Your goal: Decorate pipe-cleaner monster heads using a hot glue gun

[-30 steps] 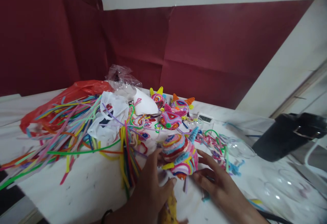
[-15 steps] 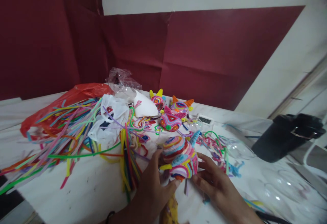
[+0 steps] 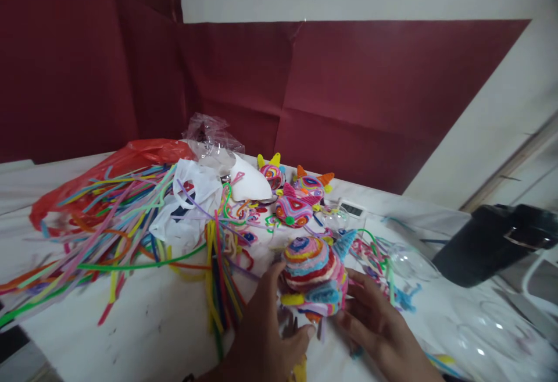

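Observation:
A round pipe-cleaner animal figure (image 3: 311,268), coiled in many bright colours, is held between my two hands just above the white table. A light blue ear-like point sticks up at its upper right, and a yellow stub shows on its left. My left hand (image 3: 272,318) curves round the left side, thumb below. On the right side my right hand (image 3: 375,318) has its fingers bent against the figure, partly hidden behind it. Similar finished figures, one with pink ears (image 3: 294,204), one with orange ears (image 3: 311,183) and one with yellow ears (image 3: 271,174), stand beyond.
Loose pipe cleaners (image 3: 126,207) spread over the left, by a red plastic bag (image 3: 148,150) and a white bag (image 3: 192,184). Clear plastic half-shells (image 3: 475,335) and a black container (image 3: 488,248) lie at right. A small digital display (image 3: 351,209) sits at the back.
My hands have tipped the figure, so its striped coiled top faces me more. The figure and both hands appear slightly lower and further right; the view has also shifted a little.

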A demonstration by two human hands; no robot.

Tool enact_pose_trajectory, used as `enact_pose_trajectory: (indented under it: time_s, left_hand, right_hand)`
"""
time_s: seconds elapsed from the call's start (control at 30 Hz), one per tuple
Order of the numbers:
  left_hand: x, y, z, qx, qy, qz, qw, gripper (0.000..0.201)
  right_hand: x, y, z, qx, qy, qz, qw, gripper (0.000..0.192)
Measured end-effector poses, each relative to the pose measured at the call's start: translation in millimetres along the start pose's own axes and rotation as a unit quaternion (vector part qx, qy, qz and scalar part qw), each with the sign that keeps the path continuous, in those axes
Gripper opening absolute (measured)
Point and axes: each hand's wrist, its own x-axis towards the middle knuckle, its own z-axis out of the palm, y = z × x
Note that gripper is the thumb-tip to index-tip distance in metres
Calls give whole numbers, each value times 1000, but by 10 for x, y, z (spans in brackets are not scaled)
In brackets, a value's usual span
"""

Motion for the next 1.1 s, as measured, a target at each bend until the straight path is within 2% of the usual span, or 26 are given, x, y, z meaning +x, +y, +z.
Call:
enact_pose_trajectory:
  time_s: [0.07,0.2,0.3,0.43,0.53,0.83,0.97,1.1]
  left_hand:
    - [-25,33,-2,-7,11,-1,1000,79]
    - [-76,93,3,-23,38,18,999,77]
    - [-83,97,5,-22,55,35,998,77]
    - [-25,96,-31,5,54,63,997,77]
    - [45,152,-77,25,43,110,993,78]
    - [293,512,-197,14,59,172,983,74]
    - [418,747,-300,8,66,177,982,74]
    - [517,967,-415,17,61,178,982,75]
  right_hand:
    - [-9,-26,9,-4,-1,3,1000,52]
    - [-40,-92,59,-11,44,-17,999,52]
    - [-40,-145,46,-41,53,-17,998,56]
    - [7,-234,-30,-63,12,-21,998,57]
    - [45,-349,-40,-55,22,-36,998,59]
    - [207,-761,35,-73,35,-67,994,61]
    - [276,-1040,75,-67,45,-73,994,64]
    - [335,-1343,120,-80,68,-78,991,58]
